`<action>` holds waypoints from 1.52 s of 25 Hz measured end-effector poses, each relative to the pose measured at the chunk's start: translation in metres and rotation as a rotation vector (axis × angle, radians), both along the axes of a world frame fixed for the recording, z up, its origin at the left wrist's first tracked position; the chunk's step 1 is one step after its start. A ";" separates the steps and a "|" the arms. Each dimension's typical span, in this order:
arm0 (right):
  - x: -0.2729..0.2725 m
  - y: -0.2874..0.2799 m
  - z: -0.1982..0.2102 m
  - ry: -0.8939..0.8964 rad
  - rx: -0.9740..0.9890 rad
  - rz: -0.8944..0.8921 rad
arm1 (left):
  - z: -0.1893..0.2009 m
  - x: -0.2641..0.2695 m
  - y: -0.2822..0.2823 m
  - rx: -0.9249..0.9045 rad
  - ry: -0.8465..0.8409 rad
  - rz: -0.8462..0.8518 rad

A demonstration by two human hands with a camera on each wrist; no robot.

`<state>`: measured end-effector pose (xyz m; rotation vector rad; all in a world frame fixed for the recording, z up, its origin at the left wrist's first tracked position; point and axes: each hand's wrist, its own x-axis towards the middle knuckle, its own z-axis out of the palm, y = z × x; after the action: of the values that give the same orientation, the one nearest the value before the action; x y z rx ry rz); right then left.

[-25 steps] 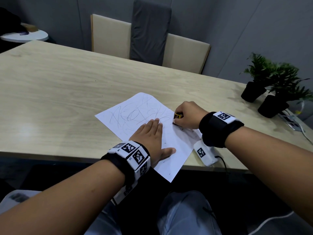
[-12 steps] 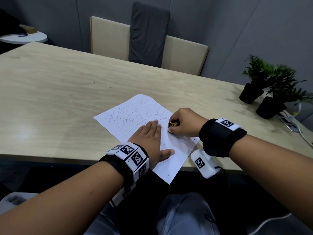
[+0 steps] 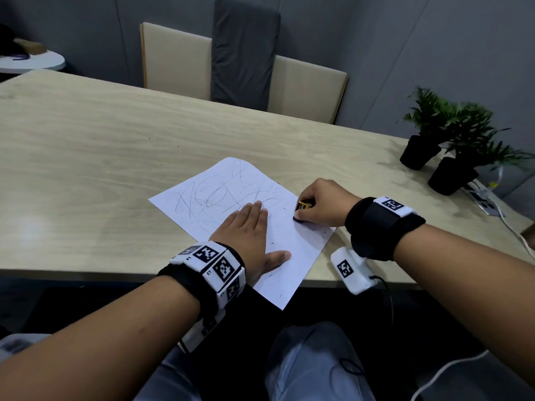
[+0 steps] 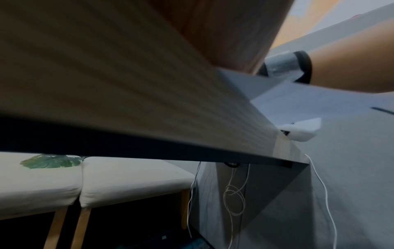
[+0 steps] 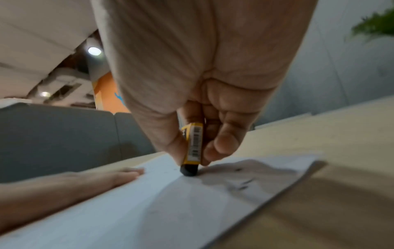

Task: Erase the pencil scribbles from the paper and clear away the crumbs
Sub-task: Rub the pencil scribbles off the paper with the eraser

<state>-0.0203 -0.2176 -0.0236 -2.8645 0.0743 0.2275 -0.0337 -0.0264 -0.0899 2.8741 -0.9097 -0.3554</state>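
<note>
A white paper (image 3: 298,256) lies on the wooden table (image 3: 86,157), its near corner hanging over the front edge. Pencil scribbles (image 3: 220,195) cover its far half. My left hand (image 3: 252,227) lies flat on the sheet, fingers straight, thumb spread. My right hand (image 3: 301,212) pinches a yellow-sleeved eraser (image 3: 303,206) upright near the sheet's right edge. In the right wrist view the eraser's (image 5: 193,148) dark tip touches the paper (image 5: 149,202). Dark crumbs (image 5: 245,182) lie beside it, and crumbs (image 3: 324,231) dot the sheet in the head view.
Two potted plants (image 3: 428,131) (image 3: 463,157) stand at the table's far right, beside a power strip (image 3: 486,202) with a white cable. Beige chairs (image 3: 173,56) line the far side. A small round table (image 3: 31,60) is at the far left.
My right hand has rubbed the eraser along the sheet's right part, first toward my left hand, then a little back. My left hand has stayed flat on the paper.
</note>
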 end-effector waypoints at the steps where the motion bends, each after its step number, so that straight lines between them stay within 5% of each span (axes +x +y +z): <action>1: 0.001 -0.004 0.001 -0.028 -0.036 -0.028 | 0.000 0.000 0.000 0.000 -0.001 0.003; 7: -0.029 0.018 -0.010 0.010 0.047 0.097 | 0.000 0.000 0.001 0.004 -0.009 -0.002; 11: -0.029 0.000 -0.007 -0.048 0.067 -0.056 | 0.003 -0.002 0.001 0.002 0.003 0.001; 15: -0.043 0.020 -0.013 -0.017 0.128 0.045 | 0.002 -0.001 0.001 -0.007 -0.012 0.004; 35: -0.046 -0.016 -0.007 -0.112 -0.006 -0.119 | 0.004 -0.003 0.001 -0.027 0.008 0.006; 38: -0.048 -0.011 0.000 -0.130 0.141 -0.146 | 0.003 -0.002 0.002 -0.030 0.007 0.007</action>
<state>-0.0687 -0.2289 -0.0232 -2.7107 0.2317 0.0158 -0.0360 -0.0246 -0.0868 2.8461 -0.8958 -0.3481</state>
